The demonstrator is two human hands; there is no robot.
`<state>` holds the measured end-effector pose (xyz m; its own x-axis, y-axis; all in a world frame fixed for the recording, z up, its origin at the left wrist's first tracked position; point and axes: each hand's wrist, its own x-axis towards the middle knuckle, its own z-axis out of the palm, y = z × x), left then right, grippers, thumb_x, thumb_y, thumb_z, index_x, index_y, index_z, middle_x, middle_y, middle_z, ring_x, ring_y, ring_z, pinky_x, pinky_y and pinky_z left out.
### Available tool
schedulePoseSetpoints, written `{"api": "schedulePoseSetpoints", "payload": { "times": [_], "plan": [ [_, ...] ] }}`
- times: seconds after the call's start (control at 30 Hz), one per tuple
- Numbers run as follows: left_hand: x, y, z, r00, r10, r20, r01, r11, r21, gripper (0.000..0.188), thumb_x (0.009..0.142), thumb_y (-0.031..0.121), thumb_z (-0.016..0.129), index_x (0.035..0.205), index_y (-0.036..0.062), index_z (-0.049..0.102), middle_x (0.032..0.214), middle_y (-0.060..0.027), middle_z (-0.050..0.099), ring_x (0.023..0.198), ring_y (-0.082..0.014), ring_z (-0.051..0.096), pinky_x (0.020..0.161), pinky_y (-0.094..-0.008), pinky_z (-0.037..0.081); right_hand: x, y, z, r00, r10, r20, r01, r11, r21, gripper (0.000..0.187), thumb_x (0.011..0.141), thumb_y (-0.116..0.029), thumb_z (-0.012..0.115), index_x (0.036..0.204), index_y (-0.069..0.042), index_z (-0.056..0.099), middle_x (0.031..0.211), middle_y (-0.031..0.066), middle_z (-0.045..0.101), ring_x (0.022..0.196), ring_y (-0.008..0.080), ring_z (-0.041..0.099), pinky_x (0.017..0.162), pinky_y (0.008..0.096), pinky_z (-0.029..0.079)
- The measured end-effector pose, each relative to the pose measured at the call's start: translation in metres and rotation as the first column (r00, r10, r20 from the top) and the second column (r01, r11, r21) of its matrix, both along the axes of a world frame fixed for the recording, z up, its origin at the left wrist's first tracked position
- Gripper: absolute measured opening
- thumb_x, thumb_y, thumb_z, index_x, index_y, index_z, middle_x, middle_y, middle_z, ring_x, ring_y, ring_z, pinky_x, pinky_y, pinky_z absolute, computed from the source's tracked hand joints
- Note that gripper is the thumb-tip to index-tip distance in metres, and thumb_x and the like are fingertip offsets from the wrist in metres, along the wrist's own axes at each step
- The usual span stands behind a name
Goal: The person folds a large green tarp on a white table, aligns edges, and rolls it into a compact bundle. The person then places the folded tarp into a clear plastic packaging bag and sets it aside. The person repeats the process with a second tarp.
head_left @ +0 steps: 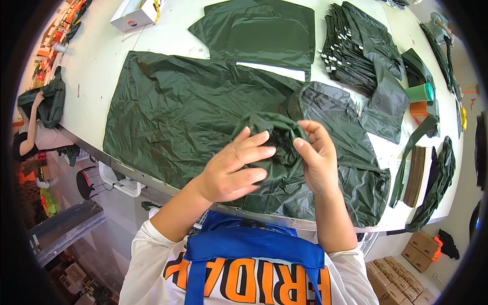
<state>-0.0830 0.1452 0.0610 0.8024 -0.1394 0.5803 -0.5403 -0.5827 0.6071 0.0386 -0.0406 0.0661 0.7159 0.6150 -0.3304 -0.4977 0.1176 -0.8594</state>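
A large dark green garment of thin, shiny fabric (173,101) lies crumpled across the white table in front of me. Part of it is lifted into a bunched, round opening (287,170) between my hands. My right hand (320,160) pinches the rim of this opening between thumb and fingers on its right side. On the opposite side my left hand (234,165) has its fingers spread over the fabric; its thumb is partly hidden behind the cloth. The inside of the opening looks dark.
Flat dark green pieces (274,38) lie beyond the garment. Folded green items with white tags (338,51) are stacked at far right, near a green cylinder (419,92) and brown cardboard stack (414,175). A white box (134,15) stands far left. Another person's arm (33,119) handles green fabric.
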Motion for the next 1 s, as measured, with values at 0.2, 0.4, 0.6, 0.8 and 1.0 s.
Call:
{"api": "schedulePoseSetpoints", "payload": {
  "times": [0.2,0.4,0.6,0.8,1.0],
  "plan": [
    [-0.011,0.004,-0.012,0.735,-0.151,-0.661,-0.54,0.458,-0.706,0.058,0.091,0.034,0.06,0.134,-0.0005,0.042,0.13,-0.0143,0.047,0.117,-0.0186,0.047,0.1,-0.0326,0.037,-0.017,-0.009,0.0,0.999,0.033,0.026,-0.034,0.999,0.017,0.041,0.079,0.007,0.065,0.118,0.005,0.052,0.107,0.0067,0.056,0.098,0.0117,0.055,0.087,0.025,0.044],
    [-0.004,0.025,0.003,0.42,-0.679,-0.602,-0.401,0.456,-0.794,0.054,0.081,0.013,0.07,0.127,-0.0051,0.047,0.116,-0.0089,0.057,0.102,-0.0128,0.056,0.091,-0.027,0.045,-0.021,-0.011,0.013,0.971,0.081,0.225,-0.061,0.993,-0.096,0.044,0.075,0.012,0.064,0.117,0.006,0.054,0.097,0.0017,0.052,0.094,0.0089,0.05,0.087,0.0226,0.041],
    [-0.002,0.027,0.006,0.436,-0.839,-0.326,-0.373,0.161,-0.914,0.063,0.062,0.007,0.082,0.115,-0.0004,0.048,0.108,-0.0055,0.058,0.099,-0.0138,0.057,0.089,-0.0279,0.046,-0.018,-0.008,0.024,0.813,0.182,0.553,0.108,0.887,-0.45,0.028,0.072,0.011,0.064,0.097,-0.001,0.062,0.071,-0.002,0.053,0.067,0.0051,0.048,0.065,0.0197,0.042],
    [0.0,0.022,0.022,0.598,-0.518,-0.612,-0.359,0.509,-0.782,0.04,0.07,-0.004,0.073,0.102,0.0071,0.052,0.092,0.001,0.059,0.086,-0.009,0.056,0.077,-0.0226,0.045,-0.011,-0.006,0.033,0.944,0.035,0.327,0.062,0.958,-0.281,0.015,0.069,0.01,0.059,0.079,-0.002,0.058,0.063,-0.0045,0.048,0.059,0.0031,0.039,0.055,0.019,0.032],
    [0.01,0.001,0.023,0.798,0.601,-0.044,-0.601,0.799,0.015,0.032,0.069,-0.014,0.06,0.095,0.0042,0.056,0.07,-0.0038,0.049,0.06,-0.0124,0.045,0.059,-0.0229,0.039,-0.031,0.005,0.042,0.76,0.262,0.594,0.044,0.892,-0.449,0.014,0.073,0.004,0.063,0.082,-0.003,0.057,0.067,-0.0017,0.039,0.06,0.0053,0.035,0.054,0.0202,0.03]
  ]
}}
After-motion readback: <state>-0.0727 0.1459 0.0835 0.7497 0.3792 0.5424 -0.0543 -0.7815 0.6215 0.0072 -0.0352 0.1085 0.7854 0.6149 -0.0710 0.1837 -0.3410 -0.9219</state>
